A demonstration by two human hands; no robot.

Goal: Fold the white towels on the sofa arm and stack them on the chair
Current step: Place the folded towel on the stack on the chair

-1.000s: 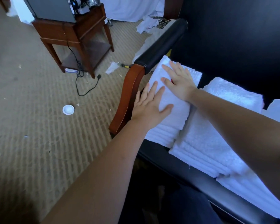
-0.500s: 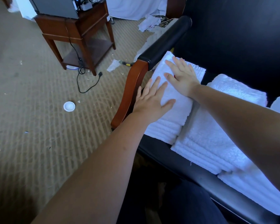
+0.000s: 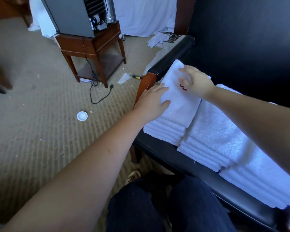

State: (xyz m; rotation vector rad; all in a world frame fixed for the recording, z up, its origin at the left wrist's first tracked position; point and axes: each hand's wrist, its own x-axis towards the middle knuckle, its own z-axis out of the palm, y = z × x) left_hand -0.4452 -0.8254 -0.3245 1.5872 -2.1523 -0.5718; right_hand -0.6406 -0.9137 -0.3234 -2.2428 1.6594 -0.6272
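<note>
Lying flat, fingers straight, on the towel stack (image 3: pixel 178 109), left hand (image 3: pixel 151 102); right hand (image 3: pixel 197 82) loosely curled, empty.

Three towel stacks (image 3: pixel 172 121) (image 3: pixel 214 141) (image 3: pixel 264 180), two hands (image 3: pixel 151 104) (image 3: pixel 197 82).

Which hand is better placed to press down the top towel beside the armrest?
Left. The left hand lies flat, fingers straight, on the top towel by the armrest. The right hand has loosely curled fingers and seems raised off it, so it would likely need lowering first.
</note>
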